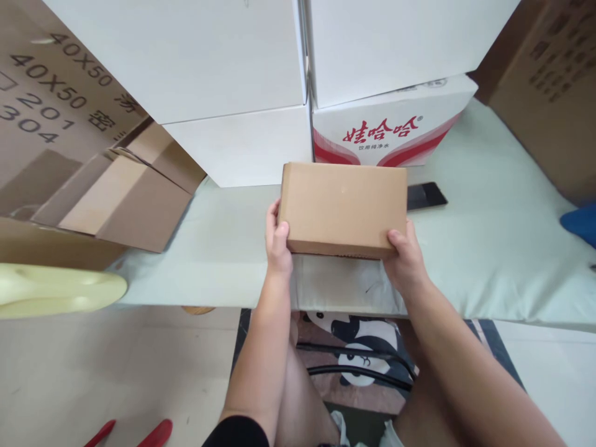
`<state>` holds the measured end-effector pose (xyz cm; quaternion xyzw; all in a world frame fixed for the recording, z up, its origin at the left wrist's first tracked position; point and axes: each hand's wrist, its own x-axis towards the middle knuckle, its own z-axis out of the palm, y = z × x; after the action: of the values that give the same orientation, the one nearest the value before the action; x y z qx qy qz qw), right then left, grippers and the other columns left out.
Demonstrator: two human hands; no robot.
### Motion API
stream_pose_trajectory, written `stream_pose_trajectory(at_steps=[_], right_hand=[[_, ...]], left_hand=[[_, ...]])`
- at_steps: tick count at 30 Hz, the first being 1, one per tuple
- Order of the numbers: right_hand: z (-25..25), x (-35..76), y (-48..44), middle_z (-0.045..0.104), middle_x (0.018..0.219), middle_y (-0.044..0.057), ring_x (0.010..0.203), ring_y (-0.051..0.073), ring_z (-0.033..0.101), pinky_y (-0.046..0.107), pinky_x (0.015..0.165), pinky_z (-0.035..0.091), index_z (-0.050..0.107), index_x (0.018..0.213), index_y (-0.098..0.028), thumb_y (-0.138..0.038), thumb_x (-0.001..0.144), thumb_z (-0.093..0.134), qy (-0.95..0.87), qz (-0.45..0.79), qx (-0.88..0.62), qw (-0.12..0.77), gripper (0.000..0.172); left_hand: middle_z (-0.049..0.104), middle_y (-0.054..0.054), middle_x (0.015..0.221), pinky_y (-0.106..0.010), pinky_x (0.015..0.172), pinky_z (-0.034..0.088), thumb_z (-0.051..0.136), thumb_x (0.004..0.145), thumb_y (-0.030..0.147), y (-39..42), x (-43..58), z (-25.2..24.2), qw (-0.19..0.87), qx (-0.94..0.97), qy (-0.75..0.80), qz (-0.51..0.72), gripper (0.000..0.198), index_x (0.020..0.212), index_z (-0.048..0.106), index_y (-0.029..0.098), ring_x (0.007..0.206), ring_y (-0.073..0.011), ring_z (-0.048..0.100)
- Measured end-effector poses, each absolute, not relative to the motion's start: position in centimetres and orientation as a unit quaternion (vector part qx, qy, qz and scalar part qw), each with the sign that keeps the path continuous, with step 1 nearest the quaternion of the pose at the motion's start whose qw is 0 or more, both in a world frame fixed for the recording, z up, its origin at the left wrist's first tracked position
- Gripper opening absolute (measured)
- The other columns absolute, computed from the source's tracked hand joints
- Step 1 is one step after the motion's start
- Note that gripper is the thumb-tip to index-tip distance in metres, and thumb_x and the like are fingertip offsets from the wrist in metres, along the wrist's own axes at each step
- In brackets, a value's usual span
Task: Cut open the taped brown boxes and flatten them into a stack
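A plain brown cardboard box (344, 208) is held in front of me, over the front part of the covered table. My left hand (278, 239) grips its left end, thumb on the near face and fingers round the side. At the opposite end, my right hand (406, 251) holds the lower right corner with the thumb on the near face; most of its fingers are hidden behind the box. Partly covered by the box's right end, a dark phone-like slab (427, 195) lies on the cloth. The box looks closed from this side.
White cartons (233, 56) are stacked behind, one with red lettering (391, 133). An open cardboard carton (135, 205) stands at left, near a pale yellow curved object (60, 290). Another large carton (554, 112) is at right, with a blue object (580, 223). A panda mat (363, 366) lies below.
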<state>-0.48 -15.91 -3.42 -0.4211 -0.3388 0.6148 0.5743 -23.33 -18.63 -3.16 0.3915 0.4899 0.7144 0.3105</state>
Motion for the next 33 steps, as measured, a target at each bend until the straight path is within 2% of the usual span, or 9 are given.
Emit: stream_pose_trajectory(at_steps=[5, 12, 17, 21, 24, 26, 29, 31, 33], right_hand=[[-4.0, -0.7, -15.9, 0.064, 0.108, 0.0, 0.103, 0.023, 0.065, 0.038, 0.091, 0.054, 0.044, 0.1, -0.03, -0.052, 0.06, 0.082, -0.366, 0.627, -0.412, 0.55, 0.059], [-4.2, 0.4, -15.2, 0.06, 0.101, 0.0, 0.098, 0.022, 0.061, 0.037, 0.089, 0.052, 0.043, 0.098, -0.03, -0.049, 0.062, 0.08, -0.419, 0.569, -0.439, 0.555, 0.055], [-4.4, 1.7, -14.7, 0.058, 0.117, 0.002, 0.111, 0.026, 0.06, 0.039, 0.091, 0.053, 0.042, 0.109, -0.033, -0.052, 0.058, 0.082, -0.47, 0.55, -0.409, 0.556, 0.068], [-4.6, 2.2, -14.4, 0.058, 0.12, 0.003, 0.113, 0.027, 0.06, 0.039, 0.088, 0.054, 0.044, 0.11, -0.033, -0.057, 0.055, 0.085, -0.461, 0.563, -0.399, 0.559, 0.073], [-4.7, 2.2, -14.3, 0.059, 0.118, 0.003, 0.112, 0.027, 0.06, 0.038, 0.087, 0.054, 0.045, 0.11, -0.032, -0.059, 0.051, 0.087, -0.452, 0.565, -0.4, 0.563, 0.077], [-4.8, 2.2, -14.3, 0.059, 0.116, 0.002, 0.111, 0.026, 0.06, 0.037, 0.086, 0.054, 0.046, 0.11, -0.032, -0.058, 0.05, 0.088, -0.445, 0.566, -0.404, 0.564, 0.077], [-5.0, 2.2, -14.3, 0.06, 0.115, 0.002, 0.109, 0.025, 0.061, 0.036, 0.085, 0.054, 0.046, 0.11, -0.032, -0.055, 0.051, 0.088, -0.438, 0.571, -0.406, 0.564, 0.076], [-5.0, 2.2, -14.3, 0.059, 0.115, 0.001, 0.109, 0.025, 0.06, 0.036, 0.085, 0.054, 0.045, 0.111, -0.033, -0.054, 0.052, 0.087, -0.441, 0.573, -0.404, 0.561, 0.075], [-4.9, 2.2, -14.3, 0.058, 0.116, 0.001, 0.11, 0.025, 0.059, 0.036, 0.087, 0.053, 0.043, 0.111, -0.033, -0.054, 0.053, 0.085, -0.447, 0.572, -0.404, 0.557, 0.075]], left_hand=[[0.068, -0.01, 0.133, -0.038, 0.104, 0.052, 0.068, 0.081, 0.068, -18.6, -23.2, -2.7, 0.359, 0.272, 0.522, 0.725, 0.063, 0.123, 0.061, 0.022, 0.131, -0.0304, 0.061], [0.069, -0.01, 0.137, -0.044, 0.104, 0.056, 0.076, 0.074, 0.07, -18.9, -23.4, -2.2, 0.49, 0.245, 0.548, 0.632, 0.08, 0.138, 0.056, 0.026, 0.132, -0.0337, 0.063], [0.067, -0.011, 0.139, -0.047, 0.095, 0.062, 0.086, 0.069, 0.062, -19.5, -24.1, -1.9, 0.525, 0.309, 0.568, 0.553, 0.1, 0.153, 0.041, 0.032, 0.124, -0.0347, 0.067], [0.057, -0.016, 0.152, -0.048, 0.11, 0.054, 0.084, 0.065, 0.073, -19.9, -24.4, -1.8, 0.495, 0.398, 0.557, 0.535, 0.111, 0.154, 0.037, 0.027, 0.136, -0.0352, 0.059], [0.056, -0.018, 0.152, -0.046, 0.118, 0.046, 0.08, 0.064, 0.08, -19.9, -24.2, -1.6, 0.468, 0.426, 0.564, 0.53, 0.115, 0.154, 0.036, 0.023, 0.142, -0.0344, 0.054], [0.057, -0.017, 0.15, -0.046, 0.111, 0.051, 0.078, 0.065, 0.081, -19.9, -24.1, -1.3, 0.472, 0.418, 0.588, 0.507, 0.116, 0.155, 0.035, 0.024, 0.138, -0.0352, 0.056], [0.061, -0.017, 0.144, -0.039, 0.08, 0.06, 0.078, 0.063, 0.083, -20.0, -23.8, -1.0, 0.484, 0.391, 0.619, 0.479, 0.118, 0.157, 0.033, 0.027, 0.121, -0.0351, 0.065], [0.063, -0.017, 0.139, -0.032, 0.061, 0.055, 0.08, 0.06, 0.083, -20.1, -23.7, -0.8, 0.486, 0.379, 0.627, 0.476, 0.121, 0.157, 0.033, 0.026, 0.107, -0.0319, 0.068], [0.063, -0.017, 0.137, -0.028, 0.054, 0.05, 0.082, 0.059, 0.081, -20.1, -23.6, -0.7, 0.49, 0.37, 0.625, 0.482, 0.122, 0.157, 0.033, 0.025, 0.101, -0.0292, 0.068]])
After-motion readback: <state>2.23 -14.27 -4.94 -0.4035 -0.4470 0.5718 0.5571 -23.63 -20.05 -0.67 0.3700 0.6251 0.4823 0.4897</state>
